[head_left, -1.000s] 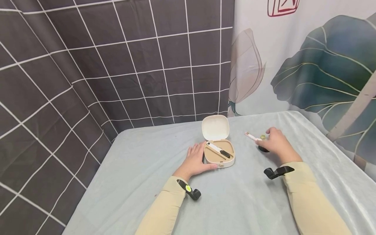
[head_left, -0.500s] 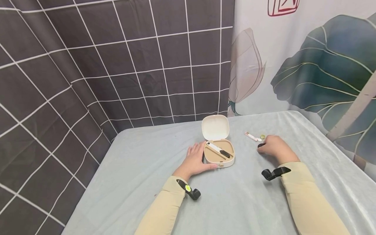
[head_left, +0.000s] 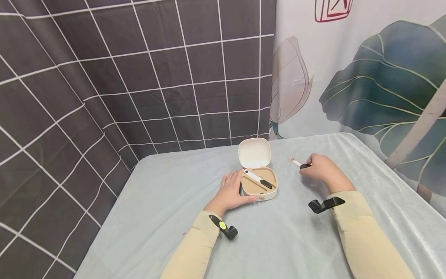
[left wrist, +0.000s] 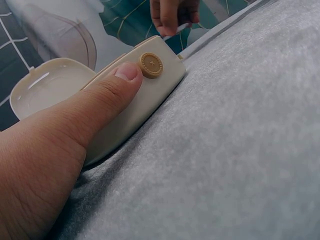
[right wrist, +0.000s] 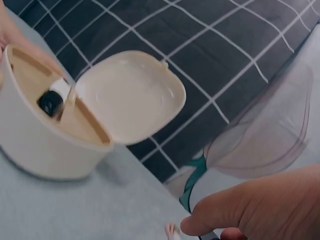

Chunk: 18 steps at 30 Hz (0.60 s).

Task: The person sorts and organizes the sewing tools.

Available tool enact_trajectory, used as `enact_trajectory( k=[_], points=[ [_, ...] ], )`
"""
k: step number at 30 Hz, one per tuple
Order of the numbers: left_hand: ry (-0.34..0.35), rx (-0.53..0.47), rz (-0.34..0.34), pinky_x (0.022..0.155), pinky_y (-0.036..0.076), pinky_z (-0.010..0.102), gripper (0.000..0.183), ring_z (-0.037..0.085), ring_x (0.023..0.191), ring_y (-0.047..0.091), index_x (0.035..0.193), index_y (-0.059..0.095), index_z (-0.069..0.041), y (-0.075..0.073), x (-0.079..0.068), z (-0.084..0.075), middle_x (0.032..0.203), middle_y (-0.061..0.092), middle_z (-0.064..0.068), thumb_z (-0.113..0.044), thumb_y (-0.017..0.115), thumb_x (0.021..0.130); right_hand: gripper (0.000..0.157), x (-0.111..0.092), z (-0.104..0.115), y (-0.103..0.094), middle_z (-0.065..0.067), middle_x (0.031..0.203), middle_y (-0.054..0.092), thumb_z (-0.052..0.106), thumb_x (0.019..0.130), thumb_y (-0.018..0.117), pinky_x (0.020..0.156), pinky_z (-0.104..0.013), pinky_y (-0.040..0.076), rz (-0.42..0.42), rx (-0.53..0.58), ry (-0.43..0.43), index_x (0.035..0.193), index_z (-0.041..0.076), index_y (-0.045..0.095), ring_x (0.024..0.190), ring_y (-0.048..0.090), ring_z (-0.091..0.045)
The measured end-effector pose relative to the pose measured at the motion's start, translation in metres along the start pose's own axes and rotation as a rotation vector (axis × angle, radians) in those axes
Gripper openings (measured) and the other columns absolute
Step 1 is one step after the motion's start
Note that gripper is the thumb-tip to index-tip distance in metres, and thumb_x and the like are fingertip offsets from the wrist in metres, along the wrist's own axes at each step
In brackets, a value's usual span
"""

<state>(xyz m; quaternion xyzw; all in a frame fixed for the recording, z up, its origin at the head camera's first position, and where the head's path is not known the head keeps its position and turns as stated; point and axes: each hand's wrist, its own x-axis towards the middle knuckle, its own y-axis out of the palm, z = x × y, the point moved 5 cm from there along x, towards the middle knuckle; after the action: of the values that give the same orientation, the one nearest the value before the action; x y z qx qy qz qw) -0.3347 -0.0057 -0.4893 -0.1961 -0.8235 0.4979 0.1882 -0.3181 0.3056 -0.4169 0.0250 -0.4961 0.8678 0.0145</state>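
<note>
A cream case (head_left: pixel 267 193) stands on the cloth with its lid (head_left: pixel 254 152) raised. Across its tan tray (head_left: pixel 252 186) lies a slim tool (head_left: pixel 258 179), white with a black end. My left hand (head_left: pixel 230 193) braces the case: the thumb (left wrist: pixel 107 95) presses the front wall beside a round button (left wrist: pixel 151 65), and the straight fingers rest along the left side. To the right of the case, my right hand (head_left: pixel 322 170) pinches a small black piece (head_left: pixel 305 166), its kind unclear. A narrow white-and-pink strip (head_left: pixel 294 161) lies directly beyond; whether they are joined I cannot tell.
A pale grey cloth (head_left: pixel 278 240) covers the table. Dark curtain with a white grid (head_left: pixel 205 77) hangs behind and to the left. A white curtain with leaf prints (head_left: pixel 296 23) hangs at the back right.
My right hand dipped toward the cloth, took the black piece, and shifted left and away with it to the strip's near end. The small greenish thing is now hidden. My left hand stayed put.
</note>
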Motion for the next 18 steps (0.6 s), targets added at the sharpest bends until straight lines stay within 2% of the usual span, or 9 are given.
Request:
enact_trajectory(
  k=[7, 14, 18],
  points=[
    [-0.004, 0.009, 0.005, 0.124, 0.006, 0.053, 0.115, 0.033, 0.154, 0.017, 0.162, 0.017, -0.019, -0.001, -0.001, -0.001, 0.166, 0.026, 0.008, -0.076, 0.068, 0.077, 0.040, 0.006, 0.033, 0.000, -0.016, 0.083, 0.063, 0.026, 0.078, 0.072, 0.063, -0.038, 0.046, -0.007, 0.009, -0.028, 0.097, -0.006, 0.059, 0.074, 0.057, -0.029],
    [-0.011, 0.001, 0.002, 0.124, 0.006, 0.053, 0.114, 0.033, 0.154, 0.017, 0.162, 0.017, -0.020, -0.002, -0.002, -0.002, 0.166, 0.027, 0.007, -0.075, 0.069, 0.077, 0.047, 0.014, 0.060, 0.018, -0.019, 0.093, 0.068, 0.031, 0.082, 0.072, 0.071, -0.042, 0.051, 0.024, 0.051, -0.028, 0.109, -0.006, 0.060, 0.082, 0.062, -0.031],
    [-0.010, 0.004, 0.000, 0.124, 0.007, 0.054, 0.113, 0.034, 0.154, 0.018, 0.162, 0.018, -0.020, -0.002, -0.002, -0.002, 0.165, 0.027, 0.007, -0.075, 0.068, 0.078, 0.049, 0.017, 0.073, 0.028, -0.021, 0.099, 0.068, 0.033, 0.083, 0.072, 0.072, -0.043, 0.052, 0.038, 0.069, -0.024, 0.113, -0.004, 0.060, 0.086, 0.063, -0.032]
  ],
)
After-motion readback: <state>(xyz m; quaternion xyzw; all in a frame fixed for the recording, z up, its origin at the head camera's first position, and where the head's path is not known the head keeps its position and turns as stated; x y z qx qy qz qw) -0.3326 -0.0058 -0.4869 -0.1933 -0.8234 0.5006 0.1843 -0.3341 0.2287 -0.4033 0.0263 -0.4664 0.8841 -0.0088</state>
